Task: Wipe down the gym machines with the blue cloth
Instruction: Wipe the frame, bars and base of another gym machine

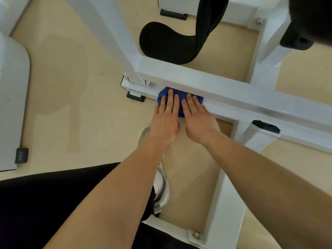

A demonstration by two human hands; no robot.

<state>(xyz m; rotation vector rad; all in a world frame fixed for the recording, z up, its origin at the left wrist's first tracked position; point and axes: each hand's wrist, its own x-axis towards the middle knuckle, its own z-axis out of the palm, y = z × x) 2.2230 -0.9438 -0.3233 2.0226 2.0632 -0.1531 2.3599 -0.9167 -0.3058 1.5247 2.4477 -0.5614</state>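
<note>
Blue cloth point(181, 105): lay bunched on the machine's white lower rail point(226, 109), tucked just under the beam point(233, 87), near the rail's left end.
Left hand point(165, 121): pressed flat on the cloth's left half, fingers straight and close together, clutching nothing.
Right hand point(197, 121): lay just beside the left, flat on the cloth's right half, fingers likewise straight, pressing rather than gripping.
Step in hand: looked like a two-handed wipe along the rail.
Done so far: could not be told. The white paint showed no wet trail or streak to mark which parts had been wiped.
Left to do: by my judgement a good deal. This took in the rail's long run to the right, the beam above it, the black seat point(161, 42), the dark pad point(305, 24) at top right, and the other machine point(12, 87) at the left edge. None of these touched the cloth.
Progress: probably partway through this one machine, with more machines to follow.
</note>
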